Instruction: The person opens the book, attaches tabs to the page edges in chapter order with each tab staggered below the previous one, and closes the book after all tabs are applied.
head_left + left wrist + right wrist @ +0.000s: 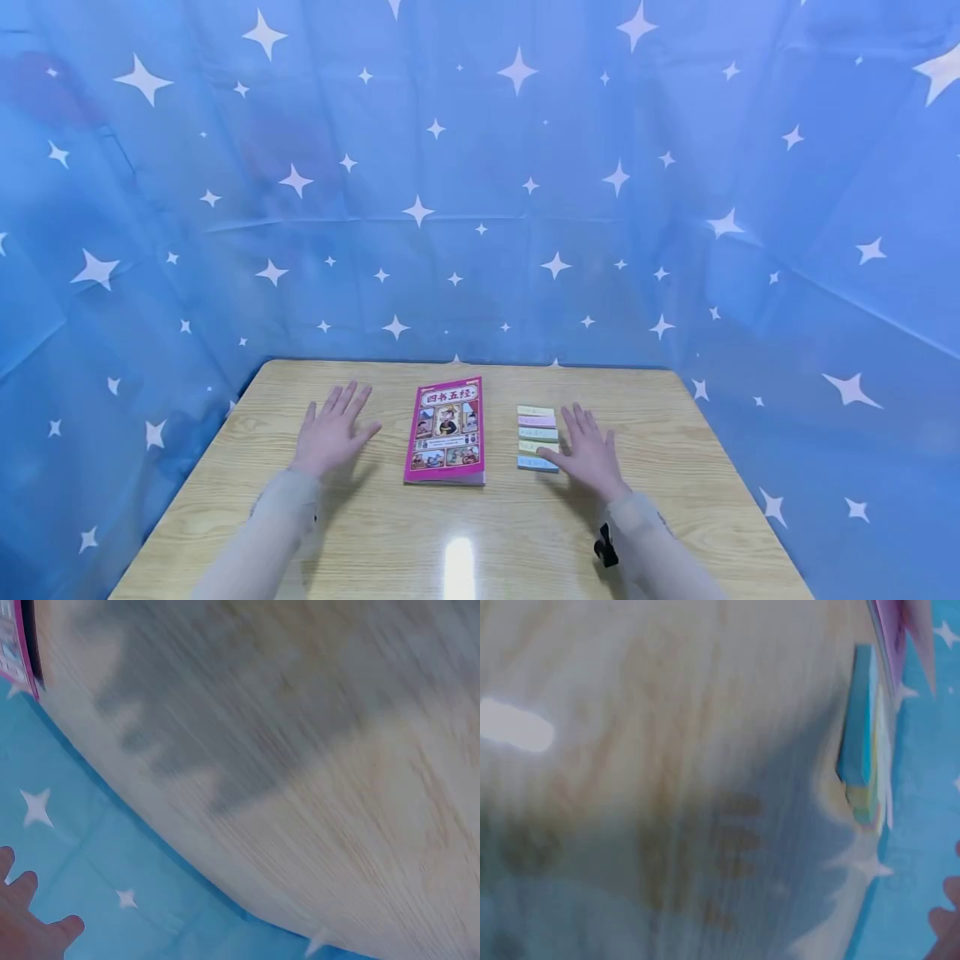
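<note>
A thin book (446, 432) with a magenta cover, comic pictures and large title characters lies on the table between the hands. To its right, several paper strips (537, 433) in yellow, pink, green and blue lie in a column, with handwriting on them. My left hand (332, 431) is left of the book, fingers spread, holding nothing. Beside the strips is my right hand (587, 454), also spread and holding nothing; its thumb overlaps the lower strips in the head view. In the right wrist view the blue strip (858, 712) shows nearest, and fingertips (951, 892) show at the edge.
The wooden table (360, 533) has a bright light reflection near its front. Blue cloth (480, 150) with white stars hangs behind it and along both sides. A small black object (605, 547) sits at the right sleeve's cuff.
</note>
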A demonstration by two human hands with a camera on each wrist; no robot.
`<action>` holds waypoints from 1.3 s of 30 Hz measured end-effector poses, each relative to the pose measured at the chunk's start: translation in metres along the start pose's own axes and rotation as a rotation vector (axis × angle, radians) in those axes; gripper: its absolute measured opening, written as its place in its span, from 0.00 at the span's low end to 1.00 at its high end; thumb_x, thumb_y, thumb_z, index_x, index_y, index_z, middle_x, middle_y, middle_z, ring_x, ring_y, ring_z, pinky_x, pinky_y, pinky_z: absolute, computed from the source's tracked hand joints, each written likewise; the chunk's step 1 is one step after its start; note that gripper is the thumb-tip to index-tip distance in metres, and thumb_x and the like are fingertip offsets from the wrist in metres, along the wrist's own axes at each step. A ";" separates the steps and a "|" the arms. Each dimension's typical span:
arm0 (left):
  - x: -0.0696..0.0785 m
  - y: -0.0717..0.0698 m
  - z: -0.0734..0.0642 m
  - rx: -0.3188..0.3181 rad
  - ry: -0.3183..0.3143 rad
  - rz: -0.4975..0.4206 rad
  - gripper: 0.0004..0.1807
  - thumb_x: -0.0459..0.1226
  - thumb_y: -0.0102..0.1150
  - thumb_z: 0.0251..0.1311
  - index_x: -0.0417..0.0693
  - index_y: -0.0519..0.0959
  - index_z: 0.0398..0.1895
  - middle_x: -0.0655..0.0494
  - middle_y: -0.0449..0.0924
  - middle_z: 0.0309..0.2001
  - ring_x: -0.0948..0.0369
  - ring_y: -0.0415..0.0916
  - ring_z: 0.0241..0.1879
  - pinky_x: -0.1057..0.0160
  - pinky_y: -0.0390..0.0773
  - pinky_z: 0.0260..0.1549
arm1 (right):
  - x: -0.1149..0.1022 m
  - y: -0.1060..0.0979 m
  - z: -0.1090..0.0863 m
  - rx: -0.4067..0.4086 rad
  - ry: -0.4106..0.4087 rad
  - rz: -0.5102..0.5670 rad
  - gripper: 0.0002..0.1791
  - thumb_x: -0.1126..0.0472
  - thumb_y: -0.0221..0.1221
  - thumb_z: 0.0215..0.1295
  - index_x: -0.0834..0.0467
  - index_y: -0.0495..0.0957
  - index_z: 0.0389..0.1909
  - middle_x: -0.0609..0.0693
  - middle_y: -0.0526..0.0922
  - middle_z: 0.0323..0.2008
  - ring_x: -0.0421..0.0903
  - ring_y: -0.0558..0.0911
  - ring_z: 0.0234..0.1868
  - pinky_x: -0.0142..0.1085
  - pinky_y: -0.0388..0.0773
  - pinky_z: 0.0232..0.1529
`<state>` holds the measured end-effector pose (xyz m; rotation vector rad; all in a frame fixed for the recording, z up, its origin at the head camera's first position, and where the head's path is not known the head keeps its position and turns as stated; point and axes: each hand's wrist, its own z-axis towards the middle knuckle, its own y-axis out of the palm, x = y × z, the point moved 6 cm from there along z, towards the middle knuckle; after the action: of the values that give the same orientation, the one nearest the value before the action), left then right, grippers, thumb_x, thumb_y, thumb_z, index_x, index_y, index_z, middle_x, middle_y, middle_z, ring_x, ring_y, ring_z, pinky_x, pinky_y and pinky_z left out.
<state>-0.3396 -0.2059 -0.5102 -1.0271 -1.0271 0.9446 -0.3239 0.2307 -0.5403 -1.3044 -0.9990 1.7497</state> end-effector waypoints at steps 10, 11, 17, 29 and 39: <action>0.048 0.028 0.001 -0.039 0.101 -0.012 0.40 0.64 0.44 0.65 0.58 0.54 0.76 0.53 0.46 0.76 0.47 0.44 0.74 0.35 0.40 0.67 | -0.027 0.016 -0.009 -0.052 -0.025 0.012 0.53 0.32 0.61 0.55 0.58 0.56 0.74 0.58 0.51 0.75 0.60 0.50 0.74 0.70 0.40 0.65; 0.051 0.030 0.002 -0.049 0.112 -0.016 0.40 0.63 0.45 0.65 0.58 0.54 0.76 0.52 0.46 0.76 0.47 0.45 0.74 0.35 0.41 0.67 | -0.030 0.017 -0.009 -0.056 -0.030 0.011 0.53 0.32 0.61 0.55 0.59 0.56 0.74 0.58 0.52 0.74 0.60 0.51 0.74 0.70 0.40 0.65; 0.071 0.048 0.004 -0.130 0.196 -0.069 0.44 0.64 0.50 0.61 0.55 0.55 0.76 0.51 0.50 0.75 0.47 0.48 0.73 0.34 0.46 0.66 | -0.045 0.027 -0.013 -0.071 -0.086 0.000 0.51 0.33 0.62 0.55 0.62 0.59 0.72 0.59 0.57 0.73 0.59 0.56 0.72 0.70 0.42 0.65; 0.088 0.066 0.005 -0.234 0.261 -0.080 0.53 0.71 0.50 0.54 0.51 0.54 0.76 0.46 0.51 0.75 0.48 0.50 0.72 0.37 0.48 0.67 | -0.074 0.051 -0.018 -0.163 -0.166 -0.002 0.52 0.31 0.59 0.56 0.63 0.60 0.71 0.60 0.59 0.72 0.58 0.56 0.72 0.68 0.41 0.66; 0.089 0.078 0.008 -0.287 0.202 -0.135 0.63 0.73 0.57 0.43 0.48 0.50 0.77 0.37 0.47 0.74 0.44 0.48 0.72 0.42 0.46 0.70 | -0.088 0.063 -0.018 -0.215 -0.198 -0.026 0.52 0.29 0.58 0.55 0.62 0.62 0.70 0.59 0.60 0.71 0.58 0.57 0.72 0.67 0.41 0.67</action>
<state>-0.3355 -0.1003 -0.5651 -1.2461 -1.0657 0.5802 -0.2929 0.1286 -0.5638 -1.2574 -1.3410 1.8170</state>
